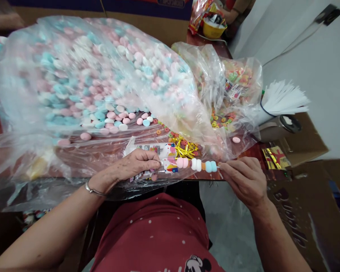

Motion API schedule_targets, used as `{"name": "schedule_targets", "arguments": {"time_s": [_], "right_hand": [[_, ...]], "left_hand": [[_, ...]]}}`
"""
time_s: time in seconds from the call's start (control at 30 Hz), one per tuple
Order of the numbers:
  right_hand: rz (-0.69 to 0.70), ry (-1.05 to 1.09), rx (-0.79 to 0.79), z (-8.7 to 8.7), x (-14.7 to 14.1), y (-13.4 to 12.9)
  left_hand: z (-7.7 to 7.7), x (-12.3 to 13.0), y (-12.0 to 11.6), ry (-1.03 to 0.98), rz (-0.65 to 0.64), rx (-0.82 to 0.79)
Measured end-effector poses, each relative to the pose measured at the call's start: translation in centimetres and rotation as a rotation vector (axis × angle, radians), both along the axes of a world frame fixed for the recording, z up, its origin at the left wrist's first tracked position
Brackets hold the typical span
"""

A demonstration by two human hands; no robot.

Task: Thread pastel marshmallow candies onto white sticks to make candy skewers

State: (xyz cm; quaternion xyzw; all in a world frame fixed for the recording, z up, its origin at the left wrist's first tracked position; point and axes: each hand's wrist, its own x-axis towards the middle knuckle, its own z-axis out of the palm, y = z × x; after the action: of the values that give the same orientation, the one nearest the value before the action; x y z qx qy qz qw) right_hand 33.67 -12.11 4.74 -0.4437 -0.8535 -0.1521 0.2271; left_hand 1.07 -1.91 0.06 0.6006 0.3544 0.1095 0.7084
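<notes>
A candy skewer (197,165) lies level in front of me, threaded with pink, white and blue candies and small orange ring pieces between them. My right hand (243,177) pinches the white stick at its right end. At the other end, my left hand (138,164) is closed on a small printed plastic bag (170,165). The pink candies are at the bag's mouth; whether they are inside it I cannot tell. Just beyond lie more printed bags (155,150) and a heap of gold twist ties (185,148).
A huge clear bag of pastel candies (102,75) covers the table's left and middle. Bags of ring candies (238,75), a bundle of white sticks (283,100) and a grey cup (277,128) stand at right, beside cardboard boxes (300,204). Other people's arms show at the far edges.
</notes>
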Motion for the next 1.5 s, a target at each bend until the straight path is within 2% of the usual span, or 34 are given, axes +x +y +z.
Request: {"name": "schedule_targets", "arguments": {"time_s": [0.27,0.5,0.77,0.93,1.23,1.5], "right_hand": [[-0.022,0.008,0.003,-0.1,0.0,0.0],[-0.024,-0.015,0.014,0.1,-0.4,0.0],[0.009,-0.054,0.011,0.7,-0.6,-0.3],[0.032,-0.016,-0.076,0.7,-0.5,-0.1],[0.097,0.085,-0.184,-0.6,-1.0,0.5],[0.054,0.055,-0.092,-0.6,-1.1,0.6]], "left_hand": [[-0.8,-0.2,0.3,-0.026,-0.023,0.027],[-0.2,0.1,0.2,0.033,-0.023,0.012],[-0.4,0.6,0.5,0.078,-0.114,0.231],[0.0,0.6,0.5,0.081,-0.167,0.351],[0.1,0.5,0.5,0.077,-0.201,0.298],[0.9,0.6,0.7,0.088,-0.203,0.18]]}}
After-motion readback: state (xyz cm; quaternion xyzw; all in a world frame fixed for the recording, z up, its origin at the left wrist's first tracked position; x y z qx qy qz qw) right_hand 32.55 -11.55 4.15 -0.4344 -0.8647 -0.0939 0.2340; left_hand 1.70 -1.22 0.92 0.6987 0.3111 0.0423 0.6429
